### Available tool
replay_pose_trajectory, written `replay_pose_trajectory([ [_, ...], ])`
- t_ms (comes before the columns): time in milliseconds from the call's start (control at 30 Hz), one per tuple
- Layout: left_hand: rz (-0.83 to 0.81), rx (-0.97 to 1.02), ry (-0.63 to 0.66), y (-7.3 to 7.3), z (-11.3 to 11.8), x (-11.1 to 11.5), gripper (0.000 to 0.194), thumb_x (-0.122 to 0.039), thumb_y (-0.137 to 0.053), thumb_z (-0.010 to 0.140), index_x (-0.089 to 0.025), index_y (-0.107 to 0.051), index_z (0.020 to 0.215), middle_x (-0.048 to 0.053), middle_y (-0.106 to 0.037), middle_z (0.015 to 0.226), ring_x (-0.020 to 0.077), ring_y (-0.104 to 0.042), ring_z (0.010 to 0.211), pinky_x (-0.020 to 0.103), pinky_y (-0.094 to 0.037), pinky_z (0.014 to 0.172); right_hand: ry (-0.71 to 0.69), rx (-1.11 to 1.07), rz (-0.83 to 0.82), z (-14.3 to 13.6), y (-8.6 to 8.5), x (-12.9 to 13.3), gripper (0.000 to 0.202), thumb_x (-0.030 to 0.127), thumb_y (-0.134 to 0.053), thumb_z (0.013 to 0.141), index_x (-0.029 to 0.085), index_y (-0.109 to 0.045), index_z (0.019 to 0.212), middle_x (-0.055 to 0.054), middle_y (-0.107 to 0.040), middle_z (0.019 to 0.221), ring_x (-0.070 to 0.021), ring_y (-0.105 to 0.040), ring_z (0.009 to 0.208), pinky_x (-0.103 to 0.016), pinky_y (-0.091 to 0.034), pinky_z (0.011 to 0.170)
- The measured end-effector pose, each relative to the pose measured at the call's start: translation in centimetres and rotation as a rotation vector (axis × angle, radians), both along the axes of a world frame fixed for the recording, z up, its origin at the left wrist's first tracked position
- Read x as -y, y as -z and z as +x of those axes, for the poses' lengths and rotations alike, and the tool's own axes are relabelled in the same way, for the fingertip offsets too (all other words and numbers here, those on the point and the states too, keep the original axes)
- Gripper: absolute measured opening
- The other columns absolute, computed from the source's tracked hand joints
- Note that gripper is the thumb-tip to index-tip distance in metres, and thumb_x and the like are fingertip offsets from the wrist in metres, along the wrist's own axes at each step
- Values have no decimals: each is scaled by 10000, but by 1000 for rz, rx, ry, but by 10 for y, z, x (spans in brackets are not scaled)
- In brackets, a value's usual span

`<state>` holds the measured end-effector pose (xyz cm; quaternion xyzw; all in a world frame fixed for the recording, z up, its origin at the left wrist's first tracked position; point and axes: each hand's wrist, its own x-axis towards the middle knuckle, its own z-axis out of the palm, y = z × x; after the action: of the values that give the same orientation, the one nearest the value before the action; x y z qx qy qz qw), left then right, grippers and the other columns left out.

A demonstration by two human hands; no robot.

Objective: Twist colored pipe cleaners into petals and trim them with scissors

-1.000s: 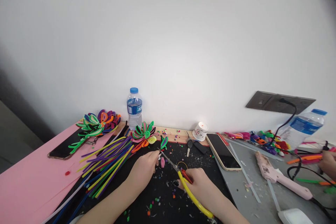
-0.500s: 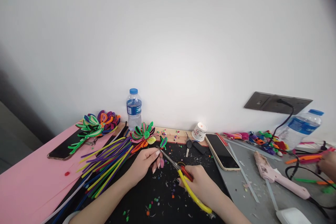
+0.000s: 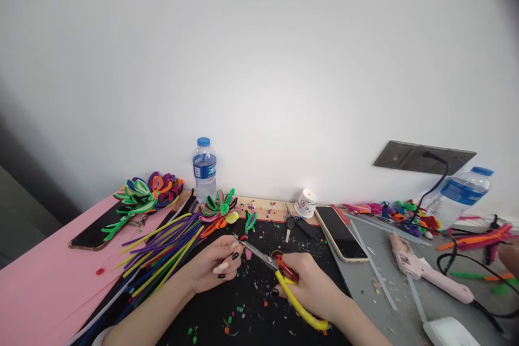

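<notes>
My right hand point(image 3: 314, 286) is closed around the red and yellow handles of a pair of scissors point(image 3: 298, 305). Their metal blades point up and left, reaching the fingertips of my left hand point(image 3: 219, 267). Thumb and fingers of that hand are pinched together, the other fingers curled; what they hold is too small to make out. A small red bit point(image 3: 243, 237) shows at the blades beside the fingertips. Just below the blades is a pink piece point(image 3: 248, 253). Beyond my left hand lies a flower of looped pipe cleaners point(image 3: 221, 206), with a green and purple loop point(image 3: 250, 220) to its right.
A bundle of pipe cleaners point(image 3: 162, 254) lies left. Behind stand a water bottle point(image 3: 204, 173) and paper cup point(image 3: 306, 204). Keys point(image 3: 288, 226), a phone point(image 3: 341, 233) and a pink glue gun point(image 3: 430, 275) with cord lie right. Another person's hand point(image 3: 508, 254) is at the right edge.
My left hand has drawn back slightly left and turned, so its curled fingers show. The red bit now appears by the blades. The view has shifted a little; the scissors stay in my right hand.
</notes>
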<state>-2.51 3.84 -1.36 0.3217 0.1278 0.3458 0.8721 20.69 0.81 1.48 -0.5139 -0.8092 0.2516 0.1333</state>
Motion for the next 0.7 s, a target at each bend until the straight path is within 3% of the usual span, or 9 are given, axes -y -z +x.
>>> replay_pose_trajectory([
  [167, -10, 60, 174, 10, -5, 5, 230, -261, -644, 700, -139, -515, 555, -100, -300, 267, 24, -173, 240, 129, -227, 290, -138, -9, 62, -1, -4, 3, 439, 298, -694, 610, 185, -272, 569, 83, -351, 574, -68, -250, 520, -183, -189, 477],
  [333, 11, 112, 392, 20, -3, 13, 361, -314, -701, 614, -136, -478, 393, -39, -368, 217, 49, -275, 170, 156, -256, 233, -244, -13, 119, 1, -3, 2, 516, 458, -713, 565, 195, -270, 589, 71, -354, 623, -77, -255, 533, -190, -179, 476],
  [467, 10, 124, 564, 16, 0, 19, 384, -401, -712, 586, -128, -533, 384, -23, -372, 202, 76, -310, 138, 180, -278, 207, -297, 1, 166, 2, 0, 2, 488, 528, -644, 608, 200, -283, 605, 60, -361, 640, -88, -270, 537, -200, -183, 480],
  [700, 34, 73, 867, 10, 5, 22, 356, -414, -723, 574, -128, -615, 393, 35, -432, 219, 107, -326, 118, 203, -254, 174, -373, 28, 283, -2, 1, 4, 432, 509, -611, 638, 210, -300, 612, 55, -362, 616, -111, -287, 548, -225, -194, 488],
])
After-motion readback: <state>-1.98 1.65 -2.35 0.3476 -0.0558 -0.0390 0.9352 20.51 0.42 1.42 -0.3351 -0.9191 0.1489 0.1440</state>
